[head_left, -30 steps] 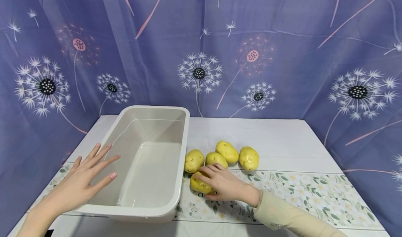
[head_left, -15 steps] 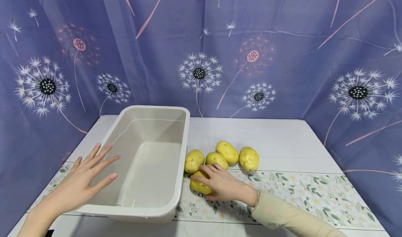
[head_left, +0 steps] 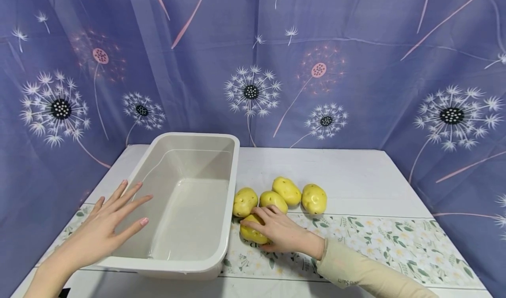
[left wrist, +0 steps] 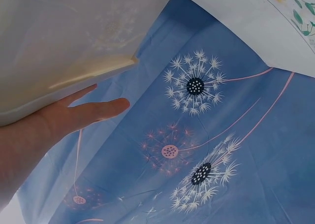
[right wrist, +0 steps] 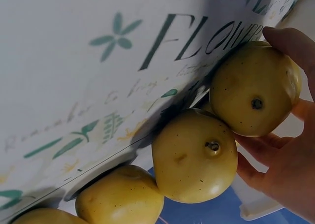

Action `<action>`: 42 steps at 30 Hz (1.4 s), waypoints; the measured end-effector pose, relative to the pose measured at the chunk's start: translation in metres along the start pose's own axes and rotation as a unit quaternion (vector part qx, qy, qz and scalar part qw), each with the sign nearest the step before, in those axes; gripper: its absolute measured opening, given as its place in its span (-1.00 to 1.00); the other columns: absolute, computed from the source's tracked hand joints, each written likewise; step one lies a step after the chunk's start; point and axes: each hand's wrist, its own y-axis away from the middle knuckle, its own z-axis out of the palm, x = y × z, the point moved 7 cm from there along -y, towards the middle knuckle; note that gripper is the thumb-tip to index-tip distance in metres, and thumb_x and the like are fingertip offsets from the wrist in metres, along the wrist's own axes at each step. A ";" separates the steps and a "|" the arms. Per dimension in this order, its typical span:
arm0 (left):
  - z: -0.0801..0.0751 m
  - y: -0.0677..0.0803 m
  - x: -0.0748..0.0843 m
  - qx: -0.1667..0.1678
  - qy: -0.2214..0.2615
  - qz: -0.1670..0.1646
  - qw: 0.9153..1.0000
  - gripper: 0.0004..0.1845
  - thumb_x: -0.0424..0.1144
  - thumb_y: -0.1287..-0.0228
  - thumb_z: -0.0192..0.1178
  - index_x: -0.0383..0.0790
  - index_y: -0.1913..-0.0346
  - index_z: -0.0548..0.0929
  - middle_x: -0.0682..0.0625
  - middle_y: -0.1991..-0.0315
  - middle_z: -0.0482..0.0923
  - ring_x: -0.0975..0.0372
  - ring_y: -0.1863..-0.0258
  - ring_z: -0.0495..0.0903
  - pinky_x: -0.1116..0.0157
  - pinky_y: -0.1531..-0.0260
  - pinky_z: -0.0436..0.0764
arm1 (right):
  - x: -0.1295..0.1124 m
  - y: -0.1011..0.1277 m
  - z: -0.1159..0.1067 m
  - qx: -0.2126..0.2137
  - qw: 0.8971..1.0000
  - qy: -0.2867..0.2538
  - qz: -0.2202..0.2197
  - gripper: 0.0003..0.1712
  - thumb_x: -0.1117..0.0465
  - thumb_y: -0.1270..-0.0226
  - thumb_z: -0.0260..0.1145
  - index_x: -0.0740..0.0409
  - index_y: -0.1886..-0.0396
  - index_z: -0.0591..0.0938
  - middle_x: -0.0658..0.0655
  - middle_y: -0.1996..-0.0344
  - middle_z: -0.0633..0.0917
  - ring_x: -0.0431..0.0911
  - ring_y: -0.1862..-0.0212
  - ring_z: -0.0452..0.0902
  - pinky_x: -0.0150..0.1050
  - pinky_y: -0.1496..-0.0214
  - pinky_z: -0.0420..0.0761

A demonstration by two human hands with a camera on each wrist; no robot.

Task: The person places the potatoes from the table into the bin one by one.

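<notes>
Grasping looks to be the step in hand: the right hand grips the nearest potato, on the table beside the tub and 4 other potatoes; the left hand, fingers spread, holds nothing; lifting likely calls for clearing the neighbours

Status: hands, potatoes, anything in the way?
Left hand spread at left rim of tub. Right hand grips nearest potato. Other potatoes crowd its far side, possibly in the way.
</notes>
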 end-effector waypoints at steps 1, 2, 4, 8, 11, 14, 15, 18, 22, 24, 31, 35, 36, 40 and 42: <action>0.000 0.000 0.000 0.000 0.000 0.000 1.000 -0.48 -0.05 -0.20 0.10 0.11 -0.25 0.31 -0.11 -0.38 0.04 0.19 -0.42 -0.36 -0.33 -0.16 -0.36 | 0.000 0.000 0.000 0.001 1.000 0.000 0.001 -0.10 -0.19 0.17 0.41 -0.13 -0.23 0.31 0.13 -0.10 0.40 -0.09 -0.03 0.37 -0.21 -0.02 0.34; 0.000 0.000 0.000 0.000 -0.001 0.000 1.000 -0.48 -0.05 -0.20 0.10 0.11 -0.25 0.31 -0.10 -0.38 0.04 0.19 -0.42 -0.36 -0.33 -0.15 -0.35 | 0.000 0.000 0.000 0.001 1.000 0.000 0.001 -0.10 -0.19 0.17 0.41 -0.13 -0.23 0.31 0.13 -0.10 0.40 -0.09 -0.03 0.37 -0.21 -0.02 0.34; 0.000 0.000 0.000 0.000 -0.003 0.000 1.000 -0.48 -0.04 -0.21 0.10 0.11 -0.25 0.31 -0.10 -0.38 0.04 0.19 -0.42 -0.36 -0.34 -0.15 -0.34 | 0.000 0.000 0.000 0.003 1.000 -0.001 0.002 -0.11 -0.18 0.17 0.41 -0.12 -0.23 0.31 0.13 -0.09 0.41 -0.09 -0.03 0.38 -0.21 -0.01 0.34; 0.000 0.000 0.000 0.000 -0.004 0.001 1.000 -0.48 -0.03 -0.20 0.09 0.10 -0.25 0.31 -0.09 -0.38 0.05 0.21 -0.42 -0.36 -0.33 -0.16 -0.33 | -0.001 0.000 0.000 0.005 1.000 -0.004 0.003 -0.12 -0.18 0.17 0.41 -0.11 -0.22 0.32 0.13 -0.08 0.42 -0.09 -0.01 0.38 -0.21 0.00 0.34; 0.000 0.000 0.000 -0.001 -0.005 0.000 1.000 -0.48 -0.02 -0.20 0.09 0.10 -0.25 0.31 -0.08 -0.38 0.05 0.20 -0.42 -0.35 -0.33 -0.16 -0.33 | -0.001 0.000 -0.001 0.006 1.000 -0.006 0.002 -0.11 -0.17 0.18 0.42 -0.10 -0.22 0.33 0.13 -0.07 0.42 -0.10 -0.01 0.38 -0.21 -0.01 0.35; 0.000 0.000 0.000 -0.001 -0.005 0.000 1.000 -0.48 -0.02 -0.20 0.10 0.11 -0.25 0.31 -0.08 -0.38 0.05 0.20 -0.42 -0.35 -0.34 -0.16 -0.32 | -0.001 0.000 -0.001 0.007 1.000 -0.006 0.002 -0.11 -0.17 0.19 0.43 -0.09 -0.21 0.33 0.13 -0.07 0.42 -0.09 0.00 0.39 -0.21 0.00 0.35; 0.000 0.000 0.000 -0.001 -0.006 0.001 1.000 -0.48 -0.02 -0.20 0.10 0.11 -0.25 0.31 -0.07 -0.38 0.05 0.20 -0.42 -0.35 -0.34 -0.15 -0.32 | -0.001 0.000 -0.001 0.007 1.000 -0.007 0.002 -0.12 -0.17 0.19 0.43 -0.09 -0.21 0.33 0.13 -0.07 0.42 -0.10 0.00 0.38 -0.21 0.00 0.35; 0.000 -0.001 0.000 -0.001 -0.004 0.000 1.000 -0.48 -0.03 -0.20 0.10 0.11 -0.25 0.31 -0.07 -0.39 0.04 0.22 -0.42 -0.35 -0.34 -0.15 -0.33 | -0.001 -0.001 -0.001 0.008 1.000 -0.007 0.001 -0.12 -0.17 0.19 0.43 -0.09 -0.20 0.34 0.13 -0.07 0.42 -0.10 0.00 0.38 -0.21 0.00 0.35; 0.000 -0.001 0.000 -0.002 -0.002 0.000 1.000 -0.48 -0.02 -0.21 0.09 0.11 -0.25 0.31 -0.08 -0.38 0.04 0.22 -0.42 -0.36 -0.34 -0.15 -0.34 | -0.001 -0.001 -0.001 0.009 1.000 -0.007 0.000 -0.12 -0.16 0.19 0.43 -0.08 -0.20 0.35 0.13 -0.06 0.43 -0.10 0.00 0.39 -0.21 0.01 0.36; 0.000 -0.001 0.000 -0.001 -0.003 0.001 1.000 -0.48 -0.02 -0.20 0.09 0.11 -0.25 0.31 -0.08 -0.38 0.05 0.22 -0.42 -0.36 -0.34 -0.15 -0.34 | -0.001 -0.001 0.000 0.008 1.000 -0.005 -0.001 -0.12 -0.15 0.20 0.43 -0.07 -0.20 0.35 0.13 -0.06 0.43 -0.09 0.00 0.39 -0.20 0.00 0.36; 0.000 0.000 -0.001 -0.001 -0.002 -0.001 1.000 -0.48 -0.02 -0.20 0.10 0.11 -0.25 0.31 -0.08 -0.38 0.05 0.20 -0.42 -0.36 -0.34 -0.15 -0.34 | -0.001 -0.001 -0.003 0.006 1.000 -0.007 -0.002 -0.12 -0.12 0.20 0.43 -0.06 -0.20 0.34 0.13 -0.06 0.43 -0.09 -0.01 0.39 -0.19 -0.03 0.37; 0.000 0.000 0.000 0.000 -0.002 -0.001 1.000 -0.48 -0.02 -0.20 0.09 0.11 -0.25 0.31 -0.09 -0.38 0.06 0.19 -0.42 -0.35 -0.34 -0.15 -0.34 | 0.000 -0.001 -0.005 0.008 1.000 -0.014 0.000 -0.12 -0.10 0.20 0.43 -0.06 -0.20 0.34 0.13 -0.06 0.43 -0.08 -0.02 0.39 -0.18 -0.04 0.37; 0.000 0.000 0.000 0.000 -0.002 -0.001 1.000 -0.48 -0.02 -0.20 0.09 0.11 -0.25 0.32 -0.09 -0.38 0.06 0.19 -0.42 -0.35 -0.34 -0.15 -0.34 | 0.000 -0.001 -0.006 0.007 1.000 -0.014 0.001 -0.12 -0.11 0.20 0.43 -0.06 -0.20 0.34 0.12 -0.06 0.43 -0.08 -0.02 0.38 -0.17 -0.05 0.37; 0.000 0.000 0.000 0.001 -0.002 -0.001 1.000 -0.48 -0.02 -0.20 0.10 0.10 -0.24 0.32 -0.10 -0.38 0.06 0.18 -0.42 -0.34 -0.34 -0.15 -0.34 | 0.002 -0.001 -0.007 0.002 1.000 -0.018 0.005 -0.13 -0.11 0.19 0.43 -0.08 -0.21 0.33 0.12 -0.07 0.42 -0.09 -0.04 0.37 -0.16 -0.08 0.36; 0.000 0.000 0.000 0.001 -0.002 -0.001 1.000 -0.48 -0.02 -0.20 0.09 0.10 -0.24 0.32 -0.10 -0.38 0.06 0.17 -0.42 -0.34 -0.34 -0.15 -0.34 | 0.002 -0.001 -0.008 0.000 1.000 -0.021 0.006 -0.13 -0.10 0.19 0.43 -0.07 -0.21 0.33 0.11 -0.06 0.42 -0.09 -0.03 0.37 -0.16 -0.09 0.36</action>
